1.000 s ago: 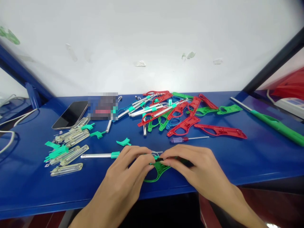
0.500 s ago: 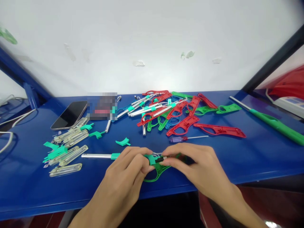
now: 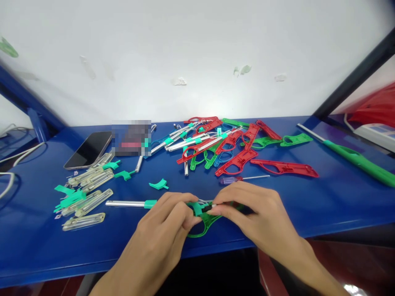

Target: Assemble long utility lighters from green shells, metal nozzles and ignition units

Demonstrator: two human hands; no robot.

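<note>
A green lighter half-shell (image 3: 197,235) lies near the table's front edge under both hands. A silver tube (image 3: 125,203) with a teal collar (image 3: 150,204) runs out to the left. My left hand (image 3: 166,224) is closed around this lighter, its fingertips at a teal trigger (image 3: 196,209). Beside that trigger is a small black igniter (image 3: 207,208) with a light end and thin white wires. My right hand (image 3: 251,207) pinches the igniter's right end between thumb and forefinger. The right part of the shell is mostly hidden by that hand.
Clear fuel tanks (image 3: 84,222) and teal triggers (image 3: 70,200) lie at left, near a phone (image 3: 88,150). Behind my hands are red shells (image 3: 285,167), green shells and silver tubes (image 3: 187,142). A screwdriver (image 3: 230,180) sits before them; a green lighter (image 3: 361,162) lies far right.
Both hands stay almost in place, still on the lighter parts. The black igniter has tilted slightly at the right fingertips. The camera view has shifted a little.
</note>
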